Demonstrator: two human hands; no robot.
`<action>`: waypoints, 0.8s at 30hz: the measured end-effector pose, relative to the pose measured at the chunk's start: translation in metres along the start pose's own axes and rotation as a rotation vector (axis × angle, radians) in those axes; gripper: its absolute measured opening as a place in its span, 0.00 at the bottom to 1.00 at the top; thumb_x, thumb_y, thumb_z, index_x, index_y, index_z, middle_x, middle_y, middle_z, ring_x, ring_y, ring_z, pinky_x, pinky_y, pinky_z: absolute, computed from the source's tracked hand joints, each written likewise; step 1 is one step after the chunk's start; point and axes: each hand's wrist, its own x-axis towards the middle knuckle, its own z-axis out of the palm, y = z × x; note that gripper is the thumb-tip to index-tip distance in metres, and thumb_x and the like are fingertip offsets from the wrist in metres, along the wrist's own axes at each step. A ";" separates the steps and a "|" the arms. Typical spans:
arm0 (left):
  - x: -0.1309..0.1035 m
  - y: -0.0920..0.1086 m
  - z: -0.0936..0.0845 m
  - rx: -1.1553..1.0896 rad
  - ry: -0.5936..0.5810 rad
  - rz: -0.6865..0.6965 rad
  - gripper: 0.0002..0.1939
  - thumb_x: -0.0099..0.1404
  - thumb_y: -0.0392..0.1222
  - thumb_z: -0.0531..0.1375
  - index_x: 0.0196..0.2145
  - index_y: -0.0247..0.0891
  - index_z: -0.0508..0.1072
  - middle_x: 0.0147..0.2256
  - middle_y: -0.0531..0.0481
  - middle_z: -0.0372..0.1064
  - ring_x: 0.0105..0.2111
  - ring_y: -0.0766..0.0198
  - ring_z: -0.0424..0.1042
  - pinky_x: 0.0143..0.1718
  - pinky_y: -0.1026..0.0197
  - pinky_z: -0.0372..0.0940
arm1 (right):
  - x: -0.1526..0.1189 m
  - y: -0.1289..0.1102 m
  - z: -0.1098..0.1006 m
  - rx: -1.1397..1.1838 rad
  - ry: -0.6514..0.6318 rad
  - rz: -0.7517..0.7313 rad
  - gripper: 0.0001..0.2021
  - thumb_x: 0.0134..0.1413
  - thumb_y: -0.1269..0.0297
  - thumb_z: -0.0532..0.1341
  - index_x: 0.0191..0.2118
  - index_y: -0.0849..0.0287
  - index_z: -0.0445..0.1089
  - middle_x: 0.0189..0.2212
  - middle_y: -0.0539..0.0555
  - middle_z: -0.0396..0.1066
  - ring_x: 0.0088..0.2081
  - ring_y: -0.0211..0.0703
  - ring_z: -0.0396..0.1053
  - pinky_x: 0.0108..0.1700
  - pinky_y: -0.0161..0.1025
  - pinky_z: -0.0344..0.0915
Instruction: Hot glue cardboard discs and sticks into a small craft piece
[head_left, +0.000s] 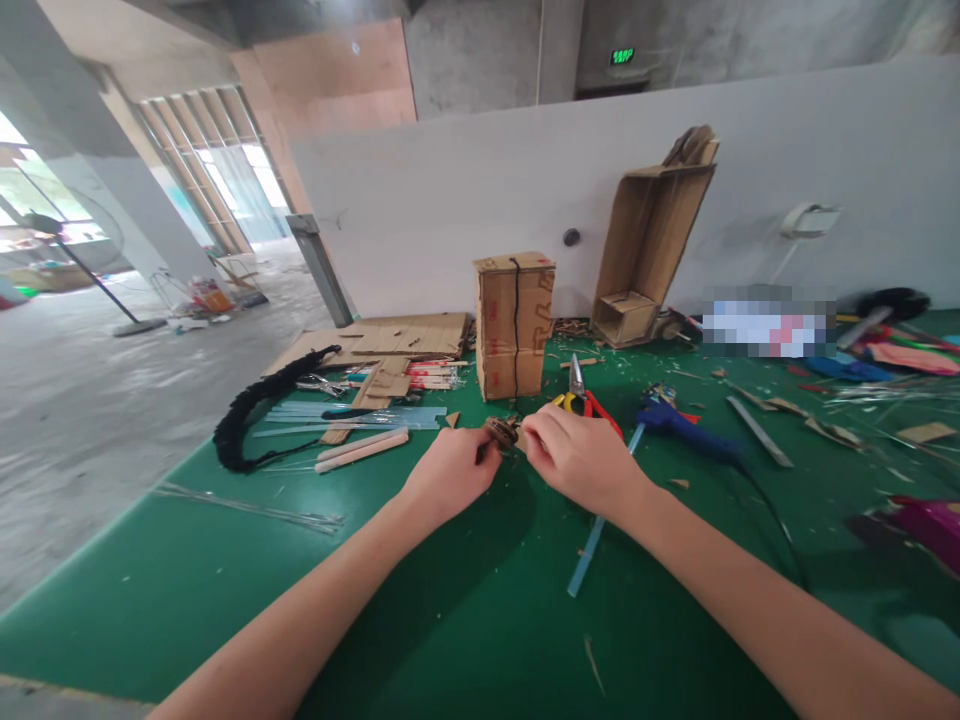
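My left hand [454, 465] is closed around a small brown piece of layered cardboard [501, 432]. Close beside it, my right hand [574, 455] has its fingers pinched together at the cardboard's right side; what lies between those fingertips is mostly hidden. Just behind both hands stands a tall cardboard box [510, 330] with a black cord down its front. Pliers with red and yellow handles [576, 385] lie beyond my right hand. To the right rests a blue hot glue gun [686, 430], a translucent glue stick [589, 555] running under my right wrist.
Glue sticks [360, 418], wooden sticks [362, 450], thin wires [255, 507] and a black fuzzy strip [236, 425] lie on the left. An open cardboard structure [652, 240] leans on the white partition [427, 200]. A metal strip [759, 432] and scraps lie right on the green table [420, 630].
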 end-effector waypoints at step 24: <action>0.004 -0.007 0.002 -0.004 0.058 -0.010 0.14 0.60 0.41 0.47 0.23 0.37 0.68 0.16 0.54 0.60 0.16 0.71 0.52 0.20 0.66 0.44 | 0.003 -0.004 -0.002 -0.093 0.024 0.080 0.09 0.53 0.70 0.47 0.27 0.62 0.63 0.23 0.51 0.63 0.23 0.34 0.60 0.22 0.34 0.45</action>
